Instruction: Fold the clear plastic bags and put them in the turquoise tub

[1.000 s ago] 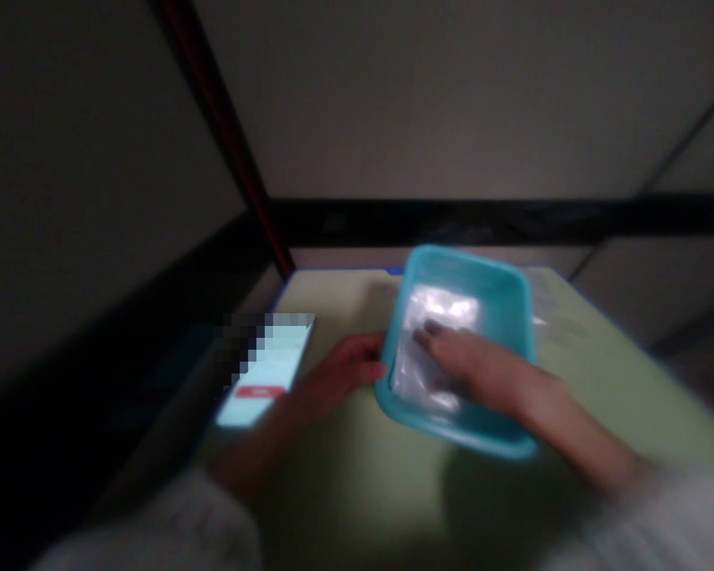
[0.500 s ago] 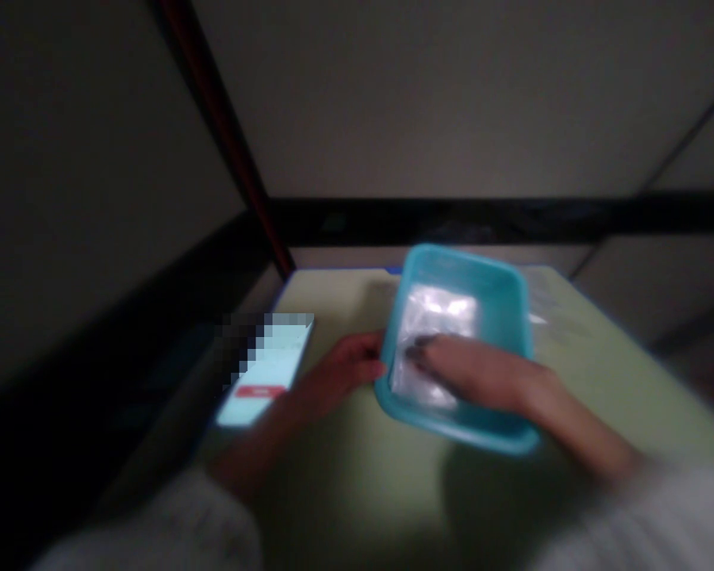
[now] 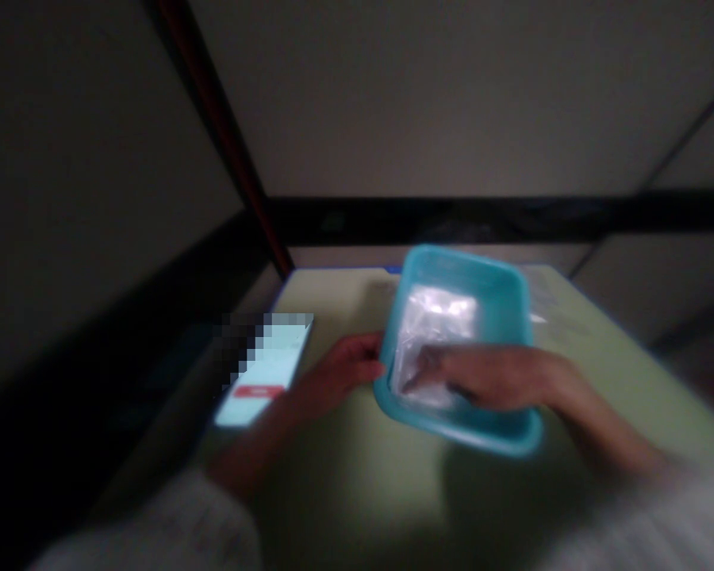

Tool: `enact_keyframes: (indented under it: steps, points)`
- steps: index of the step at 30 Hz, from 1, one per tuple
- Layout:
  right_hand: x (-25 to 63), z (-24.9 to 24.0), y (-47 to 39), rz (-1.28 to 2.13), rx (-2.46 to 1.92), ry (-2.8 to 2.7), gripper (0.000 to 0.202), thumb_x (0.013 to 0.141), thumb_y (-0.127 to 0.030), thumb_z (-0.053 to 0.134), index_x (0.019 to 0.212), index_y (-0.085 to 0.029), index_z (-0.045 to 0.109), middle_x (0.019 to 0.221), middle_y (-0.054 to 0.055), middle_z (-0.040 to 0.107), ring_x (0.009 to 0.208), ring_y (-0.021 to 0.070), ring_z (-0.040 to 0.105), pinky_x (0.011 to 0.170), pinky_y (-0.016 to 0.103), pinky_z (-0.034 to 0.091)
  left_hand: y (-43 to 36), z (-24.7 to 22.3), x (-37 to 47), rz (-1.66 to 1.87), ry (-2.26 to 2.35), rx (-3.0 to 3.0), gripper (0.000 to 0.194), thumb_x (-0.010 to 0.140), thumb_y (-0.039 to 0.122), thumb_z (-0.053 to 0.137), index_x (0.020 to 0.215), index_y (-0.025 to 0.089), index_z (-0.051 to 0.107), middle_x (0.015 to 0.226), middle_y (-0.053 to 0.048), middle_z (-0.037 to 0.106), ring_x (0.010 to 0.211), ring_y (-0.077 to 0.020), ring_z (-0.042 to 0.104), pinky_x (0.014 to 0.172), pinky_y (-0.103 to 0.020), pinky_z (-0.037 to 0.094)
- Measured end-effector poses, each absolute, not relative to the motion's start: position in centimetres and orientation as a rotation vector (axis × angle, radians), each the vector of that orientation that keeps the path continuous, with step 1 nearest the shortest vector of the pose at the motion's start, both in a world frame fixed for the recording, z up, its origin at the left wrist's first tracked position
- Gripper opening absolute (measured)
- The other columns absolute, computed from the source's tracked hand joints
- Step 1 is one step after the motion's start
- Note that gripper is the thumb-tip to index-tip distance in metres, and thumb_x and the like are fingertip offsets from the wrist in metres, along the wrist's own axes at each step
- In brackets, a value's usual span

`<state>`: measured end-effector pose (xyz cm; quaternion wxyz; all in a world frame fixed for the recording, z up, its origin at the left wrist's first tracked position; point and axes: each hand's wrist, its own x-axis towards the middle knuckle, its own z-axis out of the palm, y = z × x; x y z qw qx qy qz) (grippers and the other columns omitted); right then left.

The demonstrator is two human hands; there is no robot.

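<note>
Right hand (image 3: 488, 379) has slid toward the tub's (image 3: 512, 289) left wall.
Fingers lie open on the bag (image 3: 437, 317); left hand (image 3: 342, 371) grips the tub's left rim.

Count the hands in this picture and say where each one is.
2. The left hand rests on the green table against the left wall of the blue tub. The right hand reaches into the tub, onto the clear plastic bags.
</note>
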<state>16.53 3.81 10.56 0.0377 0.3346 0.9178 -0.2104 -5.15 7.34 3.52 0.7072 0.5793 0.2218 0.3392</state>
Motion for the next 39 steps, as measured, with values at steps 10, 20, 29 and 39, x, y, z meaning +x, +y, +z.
enact_keyframes:
  steps: [10, 20, 29, 39]
  points:
    - [15.5, 10.7, 2.9, -0.555, 1.127, 2.73, 0.052, 0.082, 0.003, 0.045, 0.122, -0.027, 0.06, 0.126, 0.01, 0.056, 0.099, 0.0201, 0.063, 0.087, 0.031, 0.049, 7.3, 3.8, -5.0, 0.729, 0.512, 1.279, 0.031, 0.066, 0.035, 0.073, 0.087, 0.013, 0.07, 0.081, -0.005, 0.069, 0.071, -0.0178, 0.061, 0.068, -0.028, 0.046]
    - [16.5, 10.7, 2.9, -0.531, 1.138, 2.766, 0.046, 0.085, -0.001, 0.043, 0.124, -0.02, 0.056, 0.112, 0.009, 0.066, 0.1, 0.0208, 0.063, 0.085, 0.03, 0.05, 7.4, 3.6, -5.0, 0.728, 0.518, 1.271, 0.027, 0.066, 0.032, 0.073, 0.085, 0.014, 0.071, 0.07, -0.003, 0.068, 0.068, -0.0164, 0.06, 0.066, -0.026, 0.045]
    - [17.0, 11.3, 3.2, -0.578, 1.122, 2.663, 0.042, 0.075, 0.006, 0.051, 0.108, -0.017, 0.065, 0.111, 0.009, 0.067, 0.104, 0.0206, 0.062, 0.087, 0.028, 0.05, 7.5, 3.5, -5.1, 0.732, 0.475, 1.285, 0.021, 0.068, 0.03, 0.071, 0.082, 0.014, 0.07, 0.065, -0.001, 0.066, 0.068, -0.0153, 0.059, 0.068, -0.026, 0.044]
    - [16.1, 12.5, 3.1, -0.469, 1.075, 2.604, 0.043, 0.079, 0.005, 0.047, 0.114, -0.013, 0.065, 0.128, 0.016, 0.054, 0.124, 0.0274, 0.046, 0.107, 0.04, 0.033, 7.5, 3.4, -5.1, 0.729, 0.492, 1.282, 0.022, 0.067, 0.03, 0.071, 0.083, 0.015, 0.07, 0.068, -0.001, 0.066, 0.069, -0.0156, 0.059, 0.069, -0.027, 0.043]
